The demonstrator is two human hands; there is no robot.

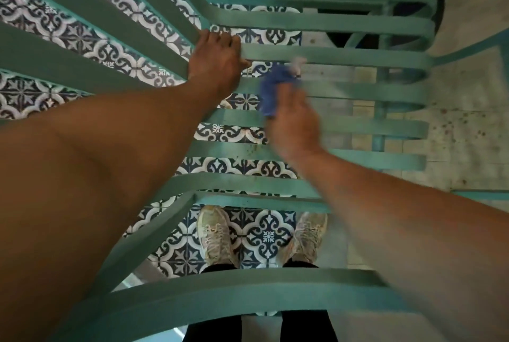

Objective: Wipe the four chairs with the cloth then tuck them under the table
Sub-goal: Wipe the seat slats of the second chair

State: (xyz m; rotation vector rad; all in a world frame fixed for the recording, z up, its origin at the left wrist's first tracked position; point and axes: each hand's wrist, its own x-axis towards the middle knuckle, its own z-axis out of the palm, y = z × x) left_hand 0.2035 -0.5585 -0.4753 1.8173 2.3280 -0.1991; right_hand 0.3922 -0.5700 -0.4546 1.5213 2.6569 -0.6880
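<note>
Head view looks straight down through a teal slatted chair [344, 88] at patterned floor tiles [264, 234]. The right hand [292, 121] is closed around a blue cloth [271, 91], which is bunched in the fingers and sticks out past the knuckles, away from the wrist. The cloth lies on the seat slats, just ahead of the grip, and its far tip shows a paler, whitish patch. Hand and cloth are both blurred, so the exact fold of the cloth cannot be told. The left hand [217, 58] is just beside the cloth, to its left, with fingers curled over the end of 1 slat and closed on it. The slats run sideways from both grips toward the right, where they bend down at the seat's rounded edge. Their paint is matte teal with dull, darker smudges. Below the grips, nearer the body, a curved teal rail [220, 289] crosses the view, and 2 pale laced shoes [217, 234] stand on the tiles beneath the chair frame.
</note>
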